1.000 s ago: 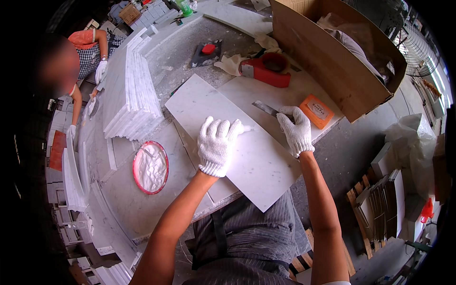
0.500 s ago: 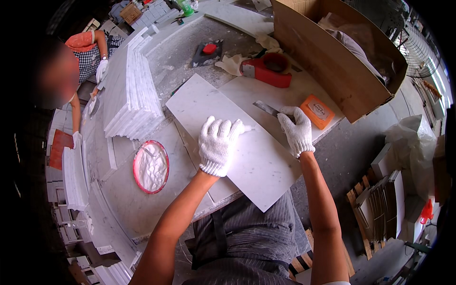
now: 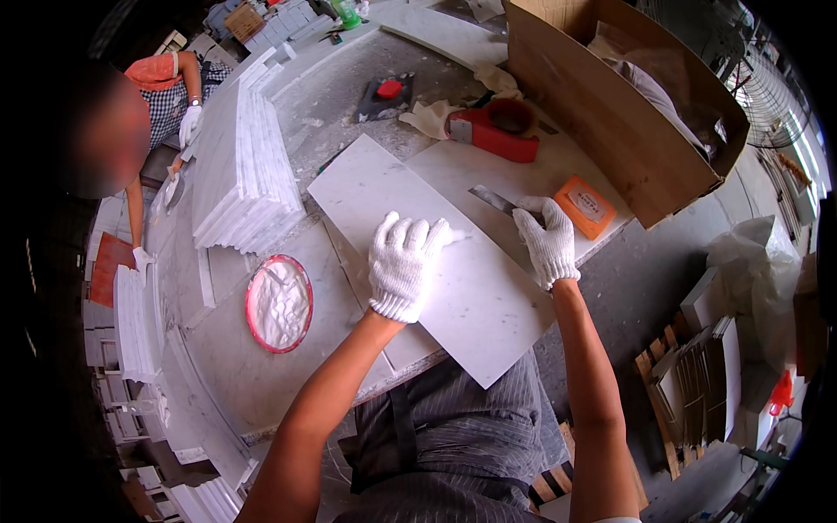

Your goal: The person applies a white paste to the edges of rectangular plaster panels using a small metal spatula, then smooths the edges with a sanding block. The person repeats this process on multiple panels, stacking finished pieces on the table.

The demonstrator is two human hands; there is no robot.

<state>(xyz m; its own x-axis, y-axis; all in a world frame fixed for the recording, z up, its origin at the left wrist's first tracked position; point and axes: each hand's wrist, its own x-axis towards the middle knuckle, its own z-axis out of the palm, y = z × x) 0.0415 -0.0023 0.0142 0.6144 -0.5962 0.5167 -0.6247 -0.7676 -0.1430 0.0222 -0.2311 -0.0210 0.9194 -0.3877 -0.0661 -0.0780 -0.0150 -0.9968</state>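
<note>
My left hand (image 3: 403,266), in a white knitted glove, rests on a pale, grey-flecked marble tile (image 3: 488,305). Its fingers are curled and a white tip sticks out to the right; whatever lies under them is hidden. Beyond the tile's right edge, my gloved right hand (image 3: 547,242) is closed around a putty knife (image 3: 491,199), its flat metal blade pointing up and left. The tile lies slantwise, its near corner jutting past the table edge toward my striped apron. Left of it sits a red-rimmed bowl (image 3: 279,305) of white paste.
An orange block (image 3: 585,207) with a label lies beside my right hand. Farther off are a red tape dispenser (image 3: 494,132), a dark trowel (image 3: 381,96) with a red handle, and a large cardboard box (image 3: 610,105). Stacked marble slabs (image 3: 244,174) stand left; a gloved co-worker (image 3: 157,109) works beyond.
The whole view has shifted slightly. Both my hands keep their places, on the tile and on the putty knife. The co-worker's lower hand has moved a little.
</note>
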